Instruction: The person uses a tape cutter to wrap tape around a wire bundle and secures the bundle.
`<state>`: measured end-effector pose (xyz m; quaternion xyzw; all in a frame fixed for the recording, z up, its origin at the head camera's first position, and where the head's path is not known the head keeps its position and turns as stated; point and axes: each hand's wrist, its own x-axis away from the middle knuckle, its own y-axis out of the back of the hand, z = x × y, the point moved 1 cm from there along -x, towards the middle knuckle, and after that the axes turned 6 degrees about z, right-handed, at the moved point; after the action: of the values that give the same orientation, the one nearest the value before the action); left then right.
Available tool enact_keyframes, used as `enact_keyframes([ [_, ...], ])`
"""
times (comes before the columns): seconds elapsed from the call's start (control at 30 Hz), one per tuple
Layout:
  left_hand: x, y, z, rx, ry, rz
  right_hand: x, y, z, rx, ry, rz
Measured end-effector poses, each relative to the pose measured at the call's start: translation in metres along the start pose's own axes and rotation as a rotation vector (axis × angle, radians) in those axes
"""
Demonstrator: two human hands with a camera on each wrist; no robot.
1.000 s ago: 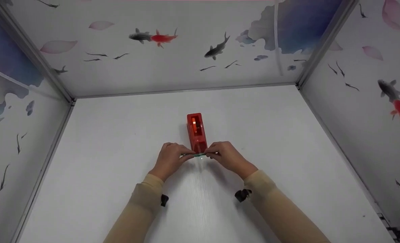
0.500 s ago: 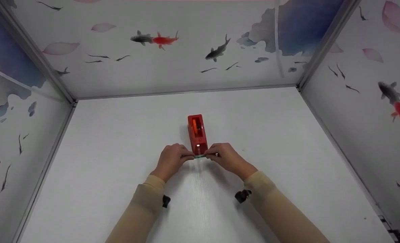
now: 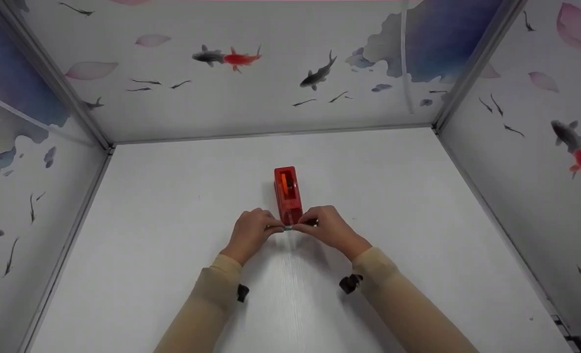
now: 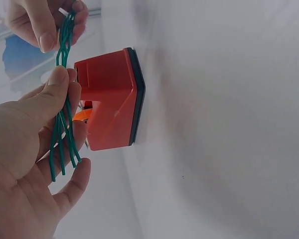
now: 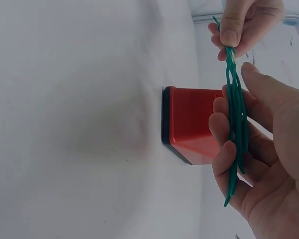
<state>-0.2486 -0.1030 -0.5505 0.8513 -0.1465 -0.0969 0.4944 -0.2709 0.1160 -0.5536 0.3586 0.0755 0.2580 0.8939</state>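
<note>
In the left wrist view, my left hand point(image 4: 25, 134) pinches a bundle of thin green wires point(image 4: 65, 122) between thumb and forefinger. Their loose ends fan out along its other fingers. The right hand point(image 5: 269, 129) has its fingers curled behind the other half of the bundle point(image 5: 236, 112), with its thumb raised a little off the strands in the right wrist view. Seen from the head, both hands meet at the near end of a red tape dispenser point(image 3: 288, 196), which stands on the table. An orange core point(image 3: 284, 184) shows inside the dispenser.
The white table point(image 3: 172, 196) is enclosed by a back wall point(image 3: 251, 108) and side walls printed with fish and petals. A metal strip runs along the table's edges. Black cameras point(image 3: 351, 283) hang beneath both wrists.
My right hand has shifted slightly left, so the fingertips are nearer together and less green shows between them. The left hand stays about in place, and the dispenser stands where it was.
</note>
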Motion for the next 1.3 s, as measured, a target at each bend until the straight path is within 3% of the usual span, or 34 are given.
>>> enact_keyframes([
  [0.4, -0.001, 0.001, -0.001, 0.074, -0.031, 0.007, 0.002, -0.006, -0.003, 0.065, 0.049, -0.061],
  [0.63, 0.000, 0.002, -0.004, -0.004, -0.059, -0.025, 0.003, -0.002, -0.006, 0.102, 0.098, -0.035],
  [0.8, 0.000, 0.003, -0.005, -0.112, -0.084, -0.069, 0.002, 0.006, -0.004, 0.057, 0.022, 0.076],
  [0.93, 0.000, 0.003, -0.006, -0.150, -0.088, -0.090, 0.002, 0.010, -0.002, 0.032, -0.038, 0.138],
  [1.3, 0.004, -0.001, -0.008, -0.270, -0.111, -0.136, 0.001, 0.010, 0.000, -0.039, -0.118, 0.155],
])
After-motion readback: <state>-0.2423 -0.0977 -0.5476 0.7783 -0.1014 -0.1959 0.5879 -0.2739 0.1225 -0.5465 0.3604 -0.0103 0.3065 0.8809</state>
